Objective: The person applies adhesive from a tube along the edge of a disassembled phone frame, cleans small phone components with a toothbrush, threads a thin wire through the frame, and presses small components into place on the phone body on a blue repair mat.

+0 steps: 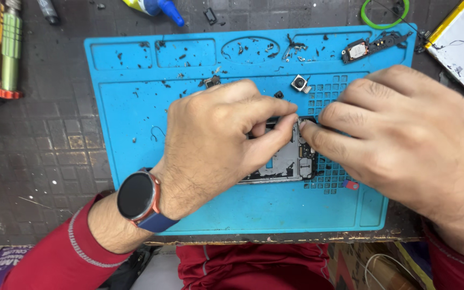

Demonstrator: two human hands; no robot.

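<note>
My left hand (216, 139) lies over the opened phone (288, 161), which sits face down near the middle of the blue mat (135, 139), a little toward its near edge. My thumb and forefinger are pinched together at the phone's top end, clamped on something too small to make out, while the rest of the hand presses down, I judge to keep the body from sliding. My right hand (404, 134) comes in from the right edge; its fingertips (310, 131) meet those of the left at the same spot, pressed close together on the phone's upper rim, so both hands can work one tiny point.

A small camera part (299, 83) lies loose just beyond my fingers, and a speaker part (356, 51) rests in the tray along the mat's far edge, near the right corner, kept apart from the black scraps scattered there. Off the mat's left edge lie screwdriver handles (4, 48); a green ring (385, 15) sits past the far right corner. A watch (135, 196) is on my left wrist.
</note>
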